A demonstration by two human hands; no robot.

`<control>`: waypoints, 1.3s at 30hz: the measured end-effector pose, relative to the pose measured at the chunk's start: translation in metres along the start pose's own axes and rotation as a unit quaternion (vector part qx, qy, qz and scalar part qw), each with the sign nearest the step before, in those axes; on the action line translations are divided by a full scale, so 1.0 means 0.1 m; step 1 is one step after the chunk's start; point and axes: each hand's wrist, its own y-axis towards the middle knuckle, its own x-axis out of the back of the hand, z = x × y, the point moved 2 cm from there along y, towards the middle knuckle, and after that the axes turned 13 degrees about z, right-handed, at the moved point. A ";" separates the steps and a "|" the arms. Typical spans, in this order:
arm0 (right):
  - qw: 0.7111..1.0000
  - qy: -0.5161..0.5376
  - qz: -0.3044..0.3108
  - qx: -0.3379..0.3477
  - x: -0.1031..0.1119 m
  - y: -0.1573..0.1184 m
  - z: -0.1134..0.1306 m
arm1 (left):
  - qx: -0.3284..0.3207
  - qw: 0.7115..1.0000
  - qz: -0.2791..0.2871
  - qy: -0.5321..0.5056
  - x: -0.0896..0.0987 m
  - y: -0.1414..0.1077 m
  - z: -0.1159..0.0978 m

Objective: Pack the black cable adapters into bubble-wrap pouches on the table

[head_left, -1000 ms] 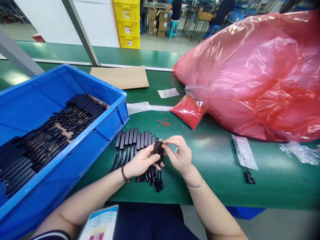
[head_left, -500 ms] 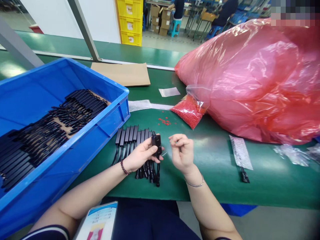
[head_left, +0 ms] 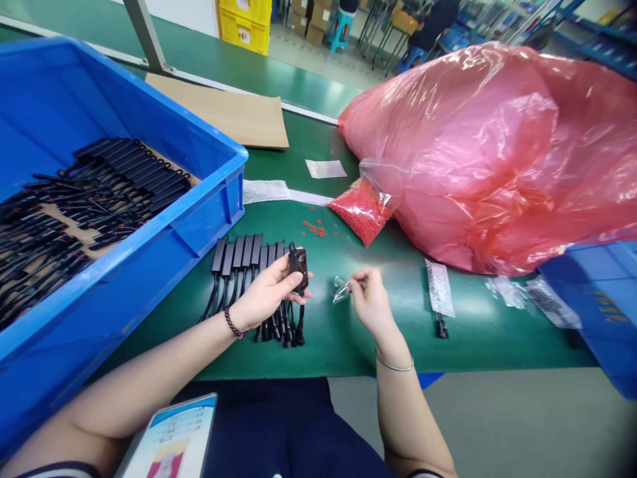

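Note:
My left hand (head_left: 269,292) is closed around a small black rectangular module (head_left: 299,264) with a looped cable at its top and a lead hanging below. My right hand (head_left: 371,299), to the right of it, pinches a small crumpled piece of clear plastic film (head_left: 341,289) between thumb and fingers. Beneath and beside the left hand, a row of similar black modules (head_left: 237,252) lies on the green table, their cables toward me. Small red rings (head_left: 316,229) are scattered beyond both hands.
A blue crate (head_left: 199,219) full of black cabled modules stands at the left. At the back right, a big pink plastic bag (head_left: 472,159) bulges over the table. A zip bag of red rings (head_left: 361,209), cardboard (head_left: 223,113) and a bubble-wrapped module (head_left: 440,292) lie around.
My right hand has drawn a little away from the module, and the clear film now shows plainly in its fingers. The left hand keeps its hold. The camera view has shifted.

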 end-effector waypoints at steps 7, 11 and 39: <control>0.997 -0.072 -0.029 -0.030 -0.07 0.09 -0.12 | -0.002 1.000 -0.004 0.007 0.00 0.00 -0.02; 0.994 -0.091 -0.049 -0.031 -0.08 0.12 -0.16 | -0.005 1.000 -0.006 0.004 0.00 0.00 -0.02; 0.955 -0.274 -0.024 0.111 -0.15 -0.10 -0.07 | -0.007 1.000 -0.013 0.005 -0.01 0.00 -0.02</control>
